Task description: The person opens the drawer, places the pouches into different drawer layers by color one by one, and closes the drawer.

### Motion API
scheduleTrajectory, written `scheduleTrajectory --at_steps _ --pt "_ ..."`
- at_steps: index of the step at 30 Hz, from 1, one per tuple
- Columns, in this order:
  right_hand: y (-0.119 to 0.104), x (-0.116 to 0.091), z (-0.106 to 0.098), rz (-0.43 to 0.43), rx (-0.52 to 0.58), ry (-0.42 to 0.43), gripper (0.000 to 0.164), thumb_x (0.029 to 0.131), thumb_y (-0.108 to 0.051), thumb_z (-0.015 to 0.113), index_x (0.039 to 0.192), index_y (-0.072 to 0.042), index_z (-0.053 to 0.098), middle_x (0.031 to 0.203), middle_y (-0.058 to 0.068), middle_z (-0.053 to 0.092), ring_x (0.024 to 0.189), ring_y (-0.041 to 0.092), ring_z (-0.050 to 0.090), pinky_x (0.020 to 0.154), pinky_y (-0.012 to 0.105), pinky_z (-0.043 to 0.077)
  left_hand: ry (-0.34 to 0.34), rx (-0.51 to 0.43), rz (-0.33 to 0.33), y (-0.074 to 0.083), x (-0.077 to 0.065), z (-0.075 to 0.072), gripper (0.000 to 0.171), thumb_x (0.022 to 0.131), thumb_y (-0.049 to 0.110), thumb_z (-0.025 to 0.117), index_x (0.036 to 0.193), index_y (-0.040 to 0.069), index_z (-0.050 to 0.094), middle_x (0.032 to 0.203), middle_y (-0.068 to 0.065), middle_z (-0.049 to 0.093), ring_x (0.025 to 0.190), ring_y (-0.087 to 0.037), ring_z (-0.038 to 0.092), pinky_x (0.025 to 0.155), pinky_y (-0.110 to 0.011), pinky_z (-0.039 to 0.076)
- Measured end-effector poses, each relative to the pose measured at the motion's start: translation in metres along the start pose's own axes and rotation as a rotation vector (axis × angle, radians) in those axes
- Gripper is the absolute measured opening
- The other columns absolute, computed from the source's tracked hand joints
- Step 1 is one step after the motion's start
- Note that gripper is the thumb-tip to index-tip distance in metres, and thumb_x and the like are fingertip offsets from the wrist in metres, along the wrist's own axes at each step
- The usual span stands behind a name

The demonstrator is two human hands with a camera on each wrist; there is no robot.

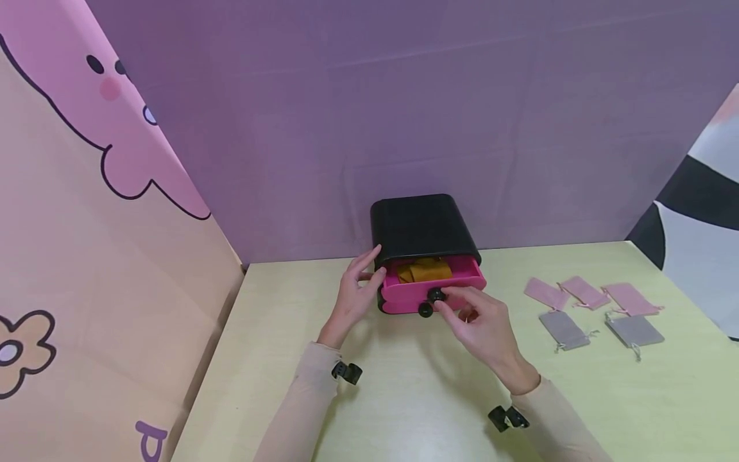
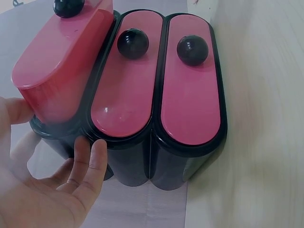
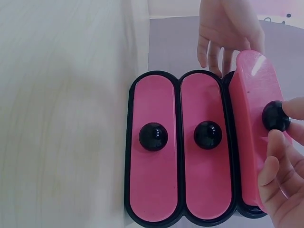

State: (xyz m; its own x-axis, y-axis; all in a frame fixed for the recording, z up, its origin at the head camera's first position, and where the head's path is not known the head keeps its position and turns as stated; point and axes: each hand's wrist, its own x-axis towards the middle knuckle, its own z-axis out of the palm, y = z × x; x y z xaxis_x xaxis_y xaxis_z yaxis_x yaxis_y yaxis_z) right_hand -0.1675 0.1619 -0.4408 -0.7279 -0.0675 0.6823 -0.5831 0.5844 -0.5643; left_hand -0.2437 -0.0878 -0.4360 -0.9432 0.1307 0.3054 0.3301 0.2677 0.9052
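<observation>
A small black drawer cabinet (image 1: 421,224) has three pink drawers with round black knobs. The top drawer (image 1: 404,293) is pulled partway out, and a folded mustard-yellow cloth item (image 1: 427,270) lies inside it. With thumb and fingertips, my right hand (image 1: 486,326) pinches the top drawer's knob (image 3: 275,116). My left hand (image 1: 356,294) is at the cabinet's left side, its fingers extended and touching the casing near the open drawer. Both the middle drawer (image 2: 126,92) and the bottom drawer (image 2: 191,102) sit closed in the wrist views.
On the right of the pale table (image 1: 404,398) lie several small drawstring pouches, among them a pink pouch (image 1: 631,299) and a grey pouch (image 1: 564,330). A purple cloth backdrop (image 1: 416,115) stands right behind the cabinet. A printed panel (image 1: 161,308) borders the left.
</observation>
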Motion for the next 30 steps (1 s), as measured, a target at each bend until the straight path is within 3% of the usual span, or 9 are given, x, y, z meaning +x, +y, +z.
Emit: scheduleTrajectory --at_steps 9,20,30 --pt "-0.0020 0.0015 0.0008 0.031 -0.004 -0.011 0.032 0.082 -0.007 0.090 0.113 -0.009 0.080 0.078 -0.002 0.072 0.058 0.003 0.055 0.055 0.016 0.048 -0.002 -0.008 -0.003 0.0012 -0.0005 -0.0009 0.052 0.107 0.028 0.062 0.158 0.032 0.053 0.165 -0.008 0.046 0.118 -0.036 0.066 0.095 -0.049 0.061" --pt "-0.0018 0.0041 0.0031 0.052 -0.013 -0.006 0.028 0.085 -0.008 0.088 0.112 -0.010 0.080 0.071 -0.005 0.068 0.055 0.004 0.052 0.051 0.019 0.045 -0.005 -0.005 -0.015 0.0001 -0.0005 0.0010 0.052 0.108 0.028 0.060 0.158 0.034 0.053 0.164 -0.007 0.046 0.119 -0.033 0.066 0.092 -0.041 0.062" --pt "0.0011 0.0067 0.0068 0.084 -0.001 -0.016 0.029 0.088 -0.010 0.087 0.115 -0.010 0.078 0.078 -0.001 0.072 0.057 0.007 0.054 0.053 0.022 0.049 0.000 -0.014 0.002 -0.0012 -0.0006 0.0006 0.051 0.108 0.026 0.060 0.158 0.031 0.054 0.164 -0.008 0.047 0.117 -0.033 0.066 0.091 -0.039 0.061"
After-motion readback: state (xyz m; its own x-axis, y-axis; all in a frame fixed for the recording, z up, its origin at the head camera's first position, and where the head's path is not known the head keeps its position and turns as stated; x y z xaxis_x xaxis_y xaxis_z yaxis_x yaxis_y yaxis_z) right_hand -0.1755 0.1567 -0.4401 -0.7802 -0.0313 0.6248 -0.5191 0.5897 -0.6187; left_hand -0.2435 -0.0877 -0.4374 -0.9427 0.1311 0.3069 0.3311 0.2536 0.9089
